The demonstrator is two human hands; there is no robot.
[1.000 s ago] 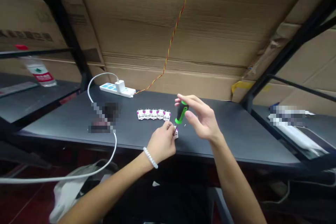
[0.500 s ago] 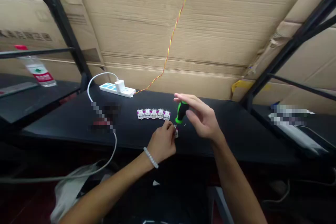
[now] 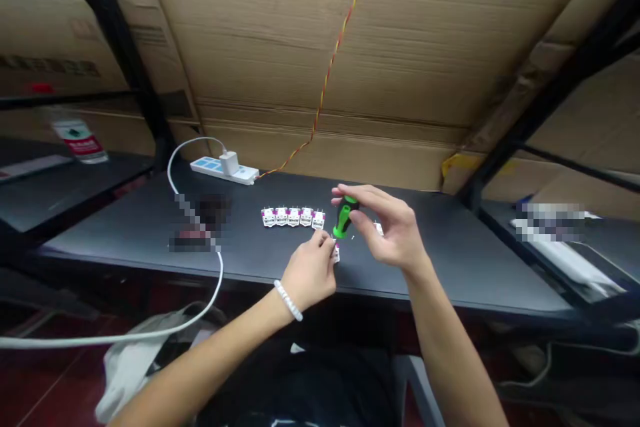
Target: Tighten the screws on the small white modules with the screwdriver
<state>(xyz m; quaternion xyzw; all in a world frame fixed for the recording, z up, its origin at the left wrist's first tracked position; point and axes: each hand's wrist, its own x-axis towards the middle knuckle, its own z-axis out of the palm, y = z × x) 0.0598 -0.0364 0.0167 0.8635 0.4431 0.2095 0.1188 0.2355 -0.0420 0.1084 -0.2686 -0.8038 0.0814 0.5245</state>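
My right hand is closed round a green and black screwdriver, with the thumb on its side and the fingers over its top. The screwdriver stands nearly upright, tip down. Below the tip, a small white and purple part is pinched in my left hand against the black table; my fingers hide most of it. Just beyond my left hand, several like white and purple parts with thin pins sit side by side in a row. Another white piece shows partly behind my right hand.
A white power strip with a plugged-in charger lies at the back left of the black table. Its white cable hangs over the front edge. Cardboard walls the back. Black metal posts stand at both sides.
My right hand has shifted slightly, its thumb and fingers now closer round the screwdriver handle, which has turned. A white piece now shows behind that hand. My left hand stays put.
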